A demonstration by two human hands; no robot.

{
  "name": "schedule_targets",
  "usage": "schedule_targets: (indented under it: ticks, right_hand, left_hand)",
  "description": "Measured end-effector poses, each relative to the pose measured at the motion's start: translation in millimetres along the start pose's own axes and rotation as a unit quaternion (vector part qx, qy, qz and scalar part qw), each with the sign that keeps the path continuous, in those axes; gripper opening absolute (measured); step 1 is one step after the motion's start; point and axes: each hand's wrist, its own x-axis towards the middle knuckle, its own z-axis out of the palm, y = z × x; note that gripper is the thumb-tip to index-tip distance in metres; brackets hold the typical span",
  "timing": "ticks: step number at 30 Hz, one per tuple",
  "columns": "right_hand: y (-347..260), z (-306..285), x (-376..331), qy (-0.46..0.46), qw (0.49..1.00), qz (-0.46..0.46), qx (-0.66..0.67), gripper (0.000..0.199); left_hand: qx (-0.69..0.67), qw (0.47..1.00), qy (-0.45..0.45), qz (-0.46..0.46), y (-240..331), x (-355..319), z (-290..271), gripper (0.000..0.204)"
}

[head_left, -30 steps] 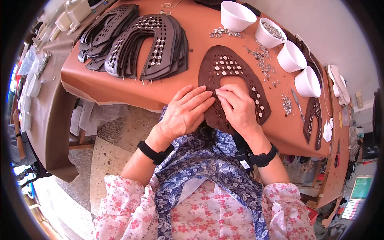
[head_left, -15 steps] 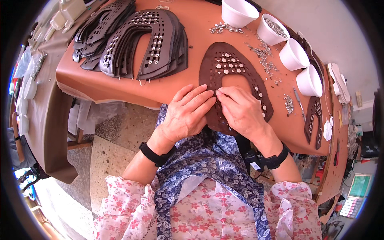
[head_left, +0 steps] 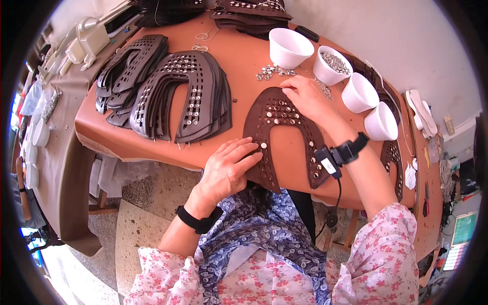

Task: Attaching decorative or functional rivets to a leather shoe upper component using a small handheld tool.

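Observation:
A dark brown, U-shaped leather shoe upper lies before me, punched with rows of slots. Shiny round studs dot its toe, and one pale stud sits on its left leg. My left hand has its fingers on the outer edge of that leg, beside the stud; its thumb is hidden, apparently under the leather. Over the toe's far edge is my right hand, thumb and forefinger brought together. Anything between those fingertips is too small to make out. Loose metal studs lie just beyond that hand.
Stacked studded uppers cover the table's left side, with another stack at the far edge. White bowls stand in a row on the right; one bowl holds small metal pieces. A cable hangs from my right wristband.
My right hand has left the upper's left leg and moved up to the far edge of its toe. The pale stud now shows on that leg. My left hand stays beside it.

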Motion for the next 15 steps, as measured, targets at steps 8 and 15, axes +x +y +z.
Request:
schedule_targets:
  ticks: [8, 15]
  right_hand:
    - [25.9, 41.9, 50.1, -0.036, 0.996, -0.021, -0.077, 0.023]
    - [35.3, 60.4, 63.6, -0.001, 0.983, -0.081, -0.166, 0.015]
  left_hand:
    - [-0.015, 1.0, -0.009, -0.012, -1.9, -0.8, -1.1, 0.039]
    - [-0.046, 0.999, -0.017, -0.016, -5.7, -1.2, -3.8, 0.041]
